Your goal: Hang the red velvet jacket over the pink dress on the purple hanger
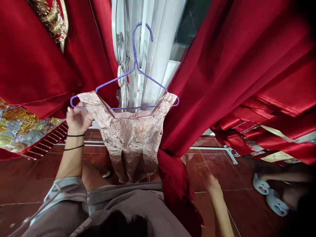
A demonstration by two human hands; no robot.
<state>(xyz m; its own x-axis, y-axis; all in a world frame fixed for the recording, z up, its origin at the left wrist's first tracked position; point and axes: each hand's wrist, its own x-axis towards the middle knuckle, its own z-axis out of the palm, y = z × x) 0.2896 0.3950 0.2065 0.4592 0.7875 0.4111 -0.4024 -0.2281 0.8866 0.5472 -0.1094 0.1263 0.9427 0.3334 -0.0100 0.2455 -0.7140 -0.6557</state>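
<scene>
A pink brocade dress with gold leaf-like patterning hangs by its shoulder straps on a purple clothes hanger. My left hand grips the hanger's left end by the dress strap; some of its fingers are hidden behind the cloth. The hook stands upright in front of a white bar, and I cannot tell whether it is hooked on anything. Low on the right, my right hand is apart from the dress, over the floor, its fingers smeared by motion. Red cloth drapes between it and the dress.
Red satin garments hang on the left and right. A sequinned gold and silver piece is at the far left. White scrolled metal rack parts stand behind the hanger. A person's feet in white slippers rest on the tiled floor.
</scene>
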